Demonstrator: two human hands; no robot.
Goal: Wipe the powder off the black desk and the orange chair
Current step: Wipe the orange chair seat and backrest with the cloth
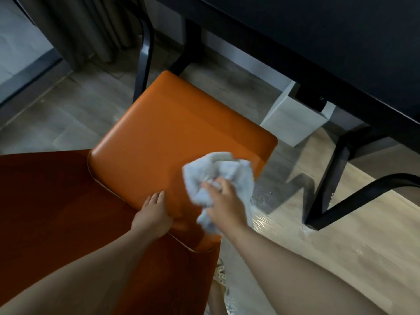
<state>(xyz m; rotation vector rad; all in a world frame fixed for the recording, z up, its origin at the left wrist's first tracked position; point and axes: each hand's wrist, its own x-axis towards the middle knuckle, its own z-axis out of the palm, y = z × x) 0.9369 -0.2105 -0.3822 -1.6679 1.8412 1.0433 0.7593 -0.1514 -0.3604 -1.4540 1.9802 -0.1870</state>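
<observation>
The orange chair's seat [177, 130] fills the middle of the head view, and its darker backrest [56, 201] spreads toward me at lower left. My right hand [223, 202] grips a bunched pale grey cloth [218, 171] at the seat's right near side. My left hand [154, 215] holds the top edge of the backrest, fingers over the seam where back meets seat. The black desk [318, 42] runs across the upper right, its top seen at a steep angle. I see no powder on the seat.
The desk's black legs [327, 183] stand right of the chair on the wooden floor [341, 235], where whitish dust lies near the leg. A white box [295, 123] sits under the desk. Grey curtains [75, 30] hang at upper left.
</observation>
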